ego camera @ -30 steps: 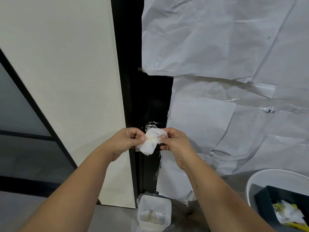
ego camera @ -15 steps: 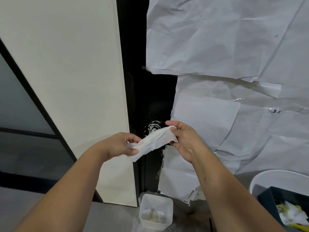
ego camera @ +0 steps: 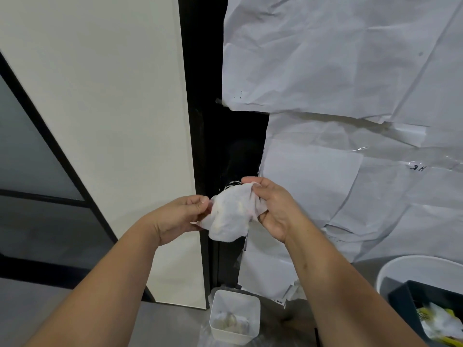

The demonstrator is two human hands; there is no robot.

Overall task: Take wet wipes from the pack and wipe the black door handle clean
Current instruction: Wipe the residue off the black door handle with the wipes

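In front of the dark door edge, the left hand [ego camera: 180, 216] and right hand [ego camera: 273, 209] both pinch a crumpled wipe [ego camera: 231, 214] between them, with the black handle [ego camera: 231, 185] just behind it, peeking above, nearer the right hand.

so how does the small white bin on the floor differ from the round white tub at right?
The small white bin is square-cornered and fully in view; the round white tub is curved, larger, cut off by the frame edge. The bin holds crumpled whitish wipes; the tub holds a dark box with yellow-white items. Both are white, open-topped, and sit low by the door.
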